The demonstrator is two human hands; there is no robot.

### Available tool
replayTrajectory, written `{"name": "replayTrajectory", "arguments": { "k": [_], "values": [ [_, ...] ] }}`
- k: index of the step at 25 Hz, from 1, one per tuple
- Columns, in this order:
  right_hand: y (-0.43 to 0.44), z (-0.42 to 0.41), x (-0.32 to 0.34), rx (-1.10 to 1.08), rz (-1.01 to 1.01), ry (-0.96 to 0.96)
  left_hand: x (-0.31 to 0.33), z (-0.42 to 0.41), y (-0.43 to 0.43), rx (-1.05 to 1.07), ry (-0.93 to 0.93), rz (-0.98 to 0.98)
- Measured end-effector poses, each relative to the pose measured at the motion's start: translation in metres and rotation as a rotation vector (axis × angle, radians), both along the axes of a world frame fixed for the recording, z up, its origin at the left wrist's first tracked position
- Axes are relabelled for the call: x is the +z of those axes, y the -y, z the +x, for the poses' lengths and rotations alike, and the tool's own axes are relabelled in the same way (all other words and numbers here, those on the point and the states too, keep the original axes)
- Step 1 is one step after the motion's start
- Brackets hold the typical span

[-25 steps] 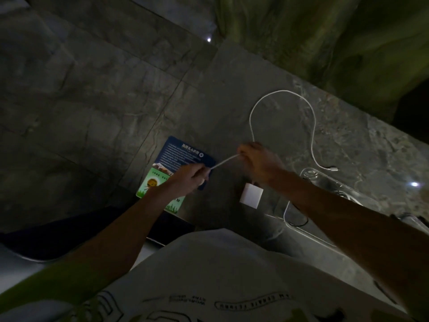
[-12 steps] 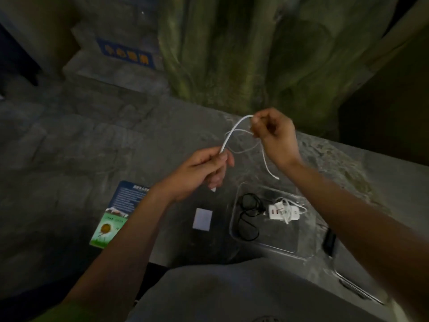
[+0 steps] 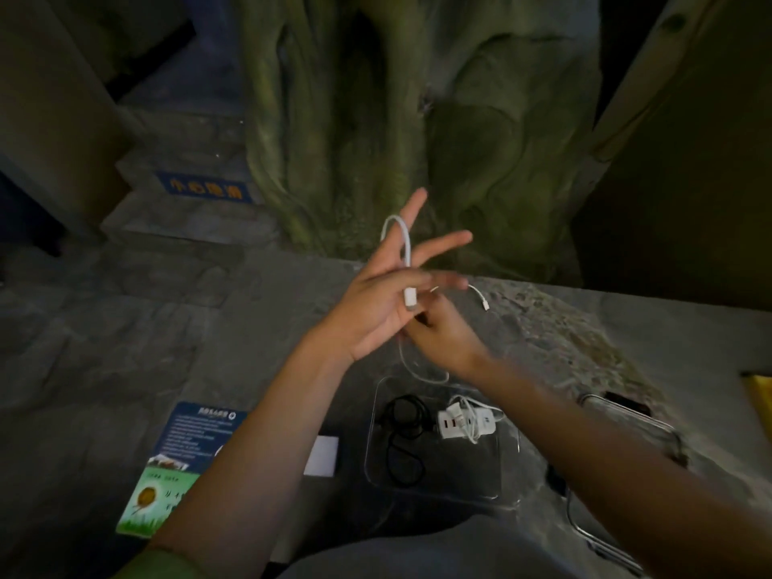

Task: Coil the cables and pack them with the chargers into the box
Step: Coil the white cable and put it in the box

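Note:
My left hand (image 3: pixel 378 302) is raised, palm toward me and fingers spread, with a white cable (image 3: pixel 404 248) looped over its fingers and one plug lying on the palm. My right hand (image 3: pixel 443 336) is just behind and below it, pinching the same cable. The cable's free end (image 3: pixel 484 305) sticks out to the right, and a slack loop hangs below the hands. Beneath them sits a clear plastic box (image 3: pixel 376 436) holding a coiled black cable (image 3: pixel 403 436) and a white multi-port charger (image 3: pixel 468 424) wrapped in its cord. A small white square charger (image 3: pixel 321 455) lies on the stone left of the box.
A blue and green leaflet (image 3: pixel 179 461) lies on the grey stone ledge at the lower left. The box's clear lid (image 3: pixel 626 478) rests to the right. A green sculpted tree trunk (image 3: pixel 376 119) rises behind the ledge. The light is dim.
My left hand has opened its fingers and turned palm up, and the cable now wraps over them. My right hand has dropped from above to just below the left hand.

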State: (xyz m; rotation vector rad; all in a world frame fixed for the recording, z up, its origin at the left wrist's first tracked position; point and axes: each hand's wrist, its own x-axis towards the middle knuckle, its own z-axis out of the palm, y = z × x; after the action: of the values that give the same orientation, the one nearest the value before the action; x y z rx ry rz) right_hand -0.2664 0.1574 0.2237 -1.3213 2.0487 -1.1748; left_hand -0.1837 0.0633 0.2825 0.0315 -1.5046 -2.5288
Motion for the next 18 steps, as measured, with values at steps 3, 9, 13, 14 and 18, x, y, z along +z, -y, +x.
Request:
{"name": "replayTrajectory", "arguments": {
  "k": [3, 9, 13, 14, 18],
  "values": [
    [-0.022, -0.008, -0.004, 0.076, 0.026, 0.025, -0.003, -0.003, 0.014, 0.168, 0.023, -0.034],
    [-0.065, -0.023, 0.004, 0.267, 0.231, -0.199, 0.003, -0.004, 0.031, 0.443, 0.205, -0.277],
    [-0.072, -0.026, 0.043, 0.248, 0.234, -0.556, -0.002, -0.002, 0.029, 0.212, 0.303, -0.645],
    [-0.072, -0.026, 0.060, 0.246, 0.170, -0.594, 0.000, 0.000, 0.026, 0.101, 0.309, -0.647],
    [-0.071, -0.036, 0.122, 0.258, -0.087, -0.577, 0.017, 0.016, 0.009, -0.284, 0.155, -0.297]
  ]
}}
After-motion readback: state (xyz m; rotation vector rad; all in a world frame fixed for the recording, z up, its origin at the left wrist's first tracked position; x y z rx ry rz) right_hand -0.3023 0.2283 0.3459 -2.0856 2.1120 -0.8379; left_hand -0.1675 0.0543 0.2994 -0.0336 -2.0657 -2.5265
